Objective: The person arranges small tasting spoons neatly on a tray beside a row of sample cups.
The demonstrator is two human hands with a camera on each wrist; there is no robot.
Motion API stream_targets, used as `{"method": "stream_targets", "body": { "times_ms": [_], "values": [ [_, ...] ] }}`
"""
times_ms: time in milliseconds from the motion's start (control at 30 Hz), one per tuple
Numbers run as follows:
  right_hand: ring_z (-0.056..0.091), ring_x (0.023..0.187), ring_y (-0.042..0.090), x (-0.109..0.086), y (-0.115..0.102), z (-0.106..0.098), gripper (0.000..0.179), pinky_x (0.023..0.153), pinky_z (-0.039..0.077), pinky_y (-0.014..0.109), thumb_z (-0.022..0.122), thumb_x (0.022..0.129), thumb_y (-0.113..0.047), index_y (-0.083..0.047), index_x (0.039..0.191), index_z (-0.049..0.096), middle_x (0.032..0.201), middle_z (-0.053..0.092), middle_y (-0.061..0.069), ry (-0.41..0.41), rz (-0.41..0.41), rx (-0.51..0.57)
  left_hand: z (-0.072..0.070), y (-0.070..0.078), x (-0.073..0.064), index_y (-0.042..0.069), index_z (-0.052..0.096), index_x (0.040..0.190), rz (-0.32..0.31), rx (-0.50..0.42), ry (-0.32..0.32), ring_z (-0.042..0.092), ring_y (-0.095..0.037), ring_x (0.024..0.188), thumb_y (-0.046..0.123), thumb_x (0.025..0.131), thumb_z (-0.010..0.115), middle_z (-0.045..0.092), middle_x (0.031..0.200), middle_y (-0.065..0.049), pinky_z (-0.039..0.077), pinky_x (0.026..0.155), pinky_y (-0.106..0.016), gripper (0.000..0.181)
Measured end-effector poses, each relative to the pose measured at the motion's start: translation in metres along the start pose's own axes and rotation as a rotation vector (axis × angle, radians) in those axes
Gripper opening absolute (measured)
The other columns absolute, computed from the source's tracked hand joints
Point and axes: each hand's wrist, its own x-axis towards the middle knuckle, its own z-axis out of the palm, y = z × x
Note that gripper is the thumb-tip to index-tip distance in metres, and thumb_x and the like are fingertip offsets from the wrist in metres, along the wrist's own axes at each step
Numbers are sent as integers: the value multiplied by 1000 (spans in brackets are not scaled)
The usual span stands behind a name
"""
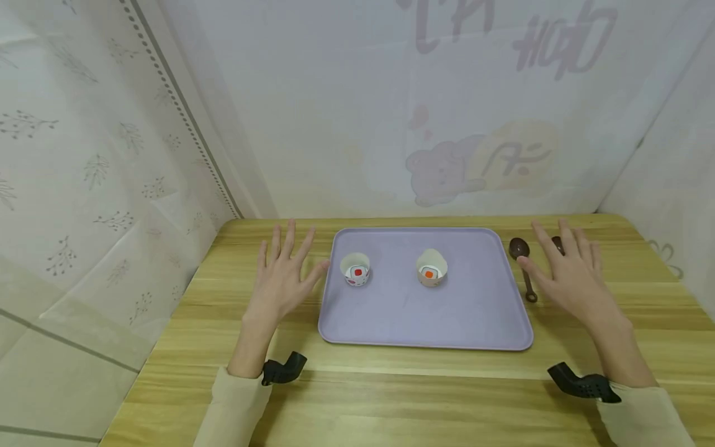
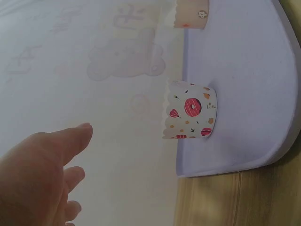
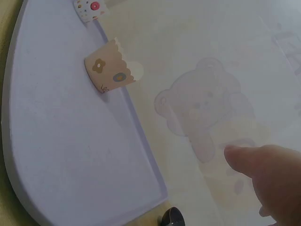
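Left grip: my fingers are straight and spread apart, holding nothing, just beside the left edge of the tray
White cup: upright at the left of the tray, the cup nearest my left grip; I judge it light printed paper, easily crushed, so a gentle pinch on opposite sides below the scalloped rim would suit
Tan cup: upright near the middle of the tray, well apart from the white cup; it looks just as light and soft-walled, best held low around the sides
Tray: flat on the bench; probably stiff and rather slippery, with a raised rim to hold at left and right
Left spoon: just right of the tray, bowl far, handle near; likely light, rigid and slick, best pinched along the handle
Right spoon: partly hidden by my right grip, so I cannot tell how its handle lies
Right grip: fingers straight and apart, clamped on nothing; from the head my thumb overlaps the left spoon's bowl, and I cannot tell the height between
Inside the cups: only the head view shows the red square in the white cup and the orange square in the tan one
Outside the cups: the left wrist view gives the doughnut print, the right wrist view the tan cup's flower
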Motion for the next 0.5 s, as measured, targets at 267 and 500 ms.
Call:
{"method": "stream_targets", "body": {
  "times_ms": [267, 500],
  "values": [
    [9, 136, 72, 1, 3, 1, 70, 109, 1, 79, 45, 107, -42, -12, 163, 15, 161, -2, 38, 41, -17, 30, 1, -1, 0, 23, 17, 164, 1, -27, -2, -6, -39, 153, 70, 100, 33, -7, 168, -10, -3, 121, -59, 80],
    [22, 127, 75, 1, 3, 2, 70, 101, 19, 83, 46, 107, -41, -7, 162, 18, 159, 4, 41, 43, -4, 20, 1, -3, 0, 23, 15, 164, -6, -41, -31, -9, -35, 154, 69, 100, 33, -5, 169, -10, -1, 122, -59, 81]
  ]
}}
